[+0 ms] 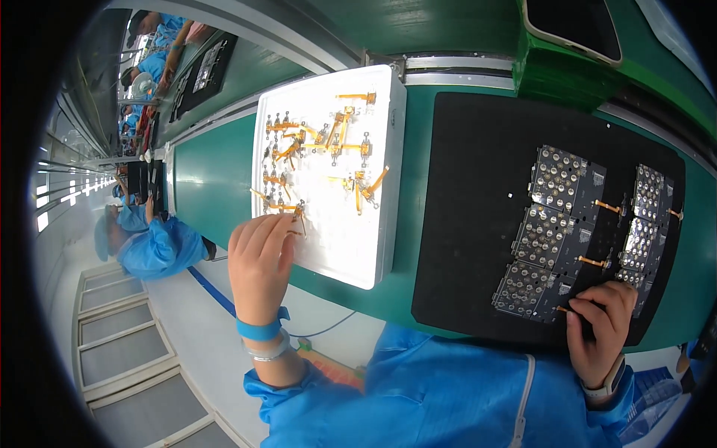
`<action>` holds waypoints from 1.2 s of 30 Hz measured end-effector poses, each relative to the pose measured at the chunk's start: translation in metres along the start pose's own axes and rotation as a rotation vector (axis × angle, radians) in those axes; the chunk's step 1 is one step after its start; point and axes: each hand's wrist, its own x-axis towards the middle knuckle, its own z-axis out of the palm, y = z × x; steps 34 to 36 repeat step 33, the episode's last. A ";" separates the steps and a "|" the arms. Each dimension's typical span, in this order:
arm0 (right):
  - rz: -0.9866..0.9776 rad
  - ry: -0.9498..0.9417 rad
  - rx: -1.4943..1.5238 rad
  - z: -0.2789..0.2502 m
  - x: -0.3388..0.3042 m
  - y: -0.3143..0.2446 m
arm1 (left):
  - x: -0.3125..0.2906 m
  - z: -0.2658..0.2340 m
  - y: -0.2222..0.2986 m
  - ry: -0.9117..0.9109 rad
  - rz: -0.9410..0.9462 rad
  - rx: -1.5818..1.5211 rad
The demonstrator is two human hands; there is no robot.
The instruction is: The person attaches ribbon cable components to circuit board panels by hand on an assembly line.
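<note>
My left hand reaches over the near left edge of a white tray. Its fingers are closed in a pinch at a small orange flex cable with a metal part. More such flex cables lie scattered in the tray. On a black mat to the right, my right hand has thumb and forefinger closed round the end of an orange flex cable. That cable sits beside the nearest of several black circuit boards with rows of round silvery spots. The right fingertips are partly hidden.
Other boards stand in a second column on the mat's right. A green holder with a phone rises behind the mat. A metal rail runs along the green table's far side. Co-workers in blue sit at left.
</note>
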 end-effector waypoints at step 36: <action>0.286 -0.364 1.664 -0.011 0.014 -0.002 | 0.103 -0.009 0.191 -0.201 0.434 -1.703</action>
